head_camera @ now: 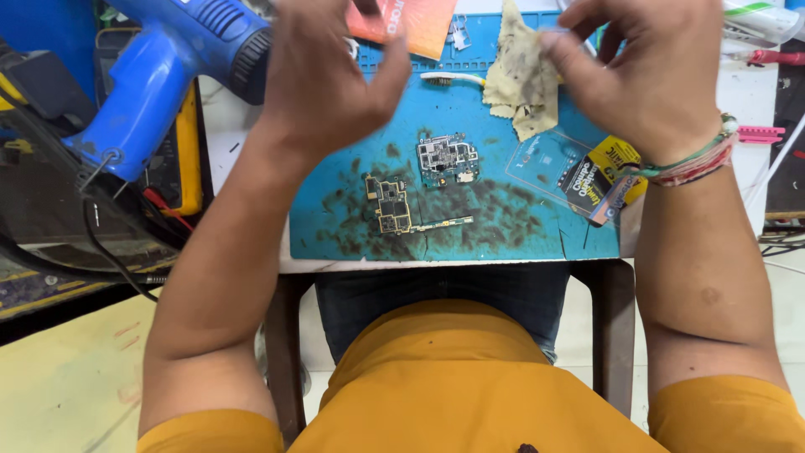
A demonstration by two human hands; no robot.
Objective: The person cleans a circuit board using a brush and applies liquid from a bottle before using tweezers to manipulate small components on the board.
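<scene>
My left hand [327, 71] is raised over the left side of a blue work mat [503, 226], fingers spread and thumb apart. Its fingertips are cut off by the top edge, and nothing shows in the palm. My right hand [658, 80], with bracelets at the wrist, hovers over the mat's right side. Its thumb tip rests at the right edge of a stained yellowish cloth [520, 80]; whether it pinches the cloth is unclear. Two bare circuit boards, a greenish one [447, 158] and a gold one [392, 205], lie on the mat below both hands.
A blue heat gun [168, 67] and a yellow meter [191, 143] stand at the left. A white brush [449, 78], an orange card [411, 23] and a metal clip [459, 32] lie at the back. A clear packet with a yellow-black label [599, 178] sits at the right, and a red-handled tool [776, 57] lies beyond it.
</scene>
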